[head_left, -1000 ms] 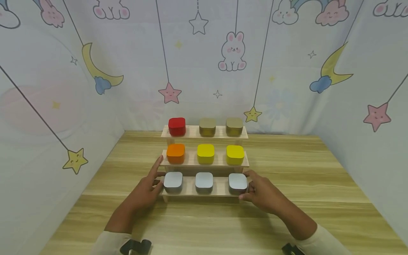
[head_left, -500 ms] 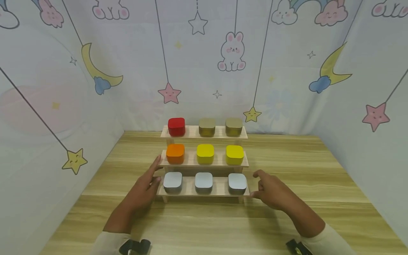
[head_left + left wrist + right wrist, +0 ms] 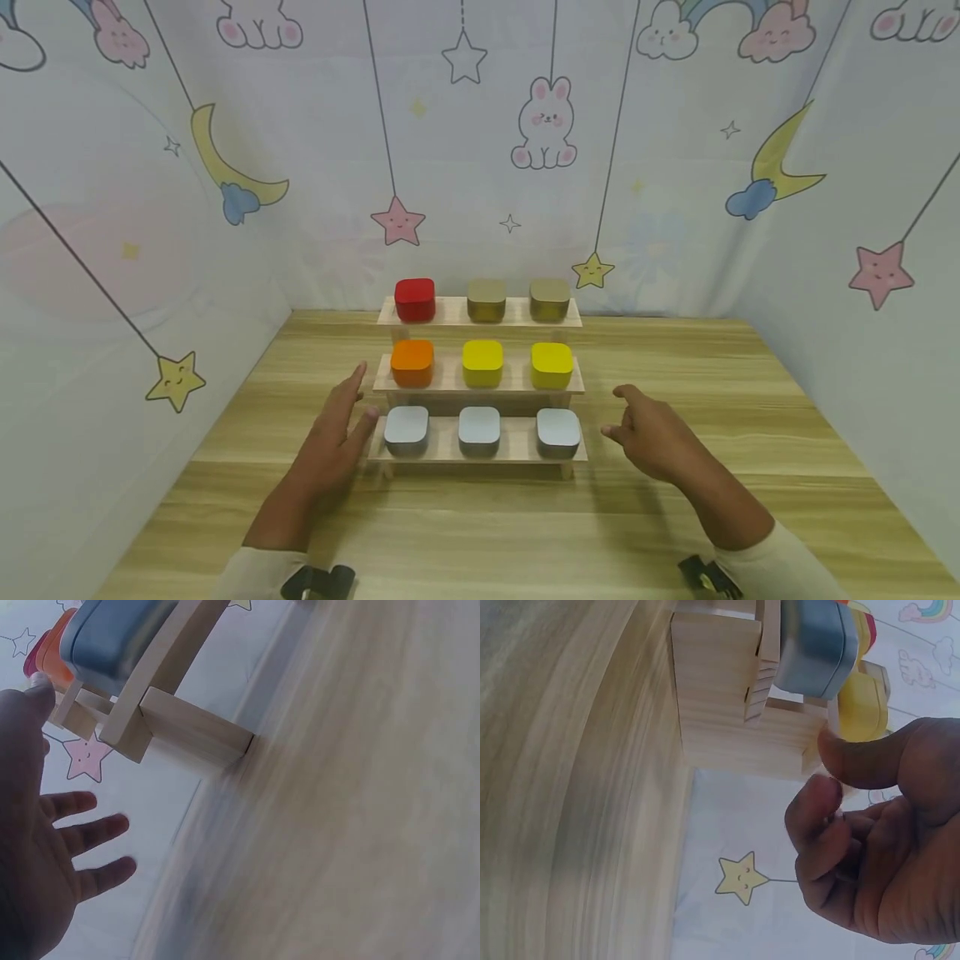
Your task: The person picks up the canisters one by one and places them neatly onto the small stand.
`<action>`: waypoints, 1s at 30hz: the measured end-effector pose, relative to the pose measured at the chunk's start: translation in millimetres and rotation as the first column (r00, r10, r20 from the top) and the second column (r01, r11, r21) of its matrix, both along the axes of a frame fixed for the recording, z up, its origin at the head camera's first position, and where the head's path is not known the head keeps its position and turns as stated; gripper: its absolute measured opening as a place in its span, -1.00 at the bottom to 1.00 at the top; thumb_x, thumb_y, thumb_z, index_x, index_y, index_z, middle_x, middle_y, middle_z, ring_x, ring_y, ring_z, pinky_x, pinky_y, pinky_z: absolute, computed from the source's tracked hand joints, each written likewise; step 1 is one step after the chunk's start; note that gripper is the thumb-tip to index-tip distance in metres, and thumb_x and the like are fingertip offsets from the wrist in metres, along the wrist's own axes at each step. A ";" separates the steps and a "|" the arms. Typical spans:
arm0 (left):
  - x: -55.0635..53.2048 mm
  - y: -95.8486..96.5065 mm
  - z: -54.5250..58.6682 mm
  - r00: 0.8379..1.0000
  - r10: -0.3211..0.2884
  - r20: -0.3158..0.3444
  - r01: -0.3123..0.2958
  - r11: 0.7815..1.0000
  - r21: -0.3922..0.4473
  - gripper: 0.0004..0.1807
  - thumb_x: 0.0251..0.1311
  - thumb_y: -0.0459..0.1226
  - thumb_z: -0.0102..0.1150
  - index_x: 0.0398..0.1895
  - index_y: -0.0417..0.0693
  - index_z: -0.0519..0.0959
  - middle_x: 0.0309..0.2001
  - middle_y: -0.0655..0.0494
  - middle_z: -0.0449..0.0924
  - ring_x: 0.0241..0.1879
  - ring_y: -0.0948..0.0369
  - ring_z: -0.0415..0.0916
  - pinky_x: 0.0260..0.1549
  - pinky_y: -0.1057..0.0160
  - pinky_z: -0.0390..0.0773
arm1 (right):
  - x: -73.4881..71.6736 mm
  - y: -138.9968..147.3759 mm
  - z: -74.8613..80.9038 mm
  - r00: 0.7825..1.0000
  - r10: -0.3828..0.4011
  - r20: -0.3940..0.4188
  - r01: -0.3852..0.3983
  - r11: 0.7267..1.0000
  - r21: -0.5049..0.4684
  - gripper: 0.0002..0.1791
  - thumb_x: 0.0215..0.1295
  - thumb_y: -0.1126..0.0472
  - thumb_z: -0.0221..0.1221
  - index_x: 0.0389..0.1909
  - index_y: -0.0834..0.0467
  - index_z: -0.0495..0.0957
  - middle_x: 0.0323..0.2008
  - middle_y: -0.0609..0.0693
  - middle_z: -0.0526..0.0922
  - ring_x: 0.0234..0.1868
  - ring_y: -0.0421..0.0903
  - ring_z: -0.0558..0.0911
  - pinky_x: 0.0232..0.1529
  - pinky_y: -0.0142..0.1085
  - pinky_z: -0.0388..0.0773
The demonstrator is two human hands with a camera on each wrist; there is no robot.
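A three-tier wooden stand (image 3: 517, 454) bears three small rounded-square tins on each step. Along the lowest step are a left silver-grey tin (image 3: 407, 427), a middle one (image 3: 479, 428) and a right one (image 3: 558, 430). An orange tin (image 3: 412, 362) and two yellow tins (image 3: 482, 362) fill the middle step. On top are a red tin (image 3: 415, 299) and two dull gold tins (image 3: 487, 299). My left hand (image 3: 330, 446), fingers extended, is just left of the stand, holding nothing. To the right, my right hand (image 3: 656, 433) is apart from it, fingers loosely curled around nothing.
The stand is on a wood-grain table (image 3: 480, 533). Behind it and on both sides hangs a pale printed cloth (image 3: 465, 167) with stars, moons and rabbits.
Both hands have come away from the stand, the right one moving right from the lowest step's end, the left one slightly left. The tins have not visibly moved.
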State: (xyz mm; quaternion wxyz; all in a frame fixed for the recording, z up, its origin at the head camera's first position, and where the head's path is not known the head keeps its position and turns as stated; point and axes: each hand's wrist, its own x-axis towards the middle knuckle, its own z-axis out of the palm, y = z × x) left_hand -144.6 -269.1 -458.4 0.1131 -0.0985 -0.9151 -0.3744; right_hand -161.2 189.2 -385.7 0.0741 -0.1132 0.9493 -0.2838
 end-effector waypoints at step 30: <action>9.4 2.7 15.2 0.942 0.316 -0.109 -0.334 0.875 -0.349 -0.01 0.55 0.37 -0.07 0.83 0.10 -0.02 0.76 -0.41 -0.11 0.69 -0.58 -0.21 0.43 -0.84 -0.21 | -15.2 -2.7 -21.8 0.939 -0.160 -0.303 0.211 0.967 0.145 0.13 0.51 -0.55 0.03 0.77 0.16 0.06 0.77 0.40 -0.22 0.76 0.52 -0.33 0.34 0.88 -0.42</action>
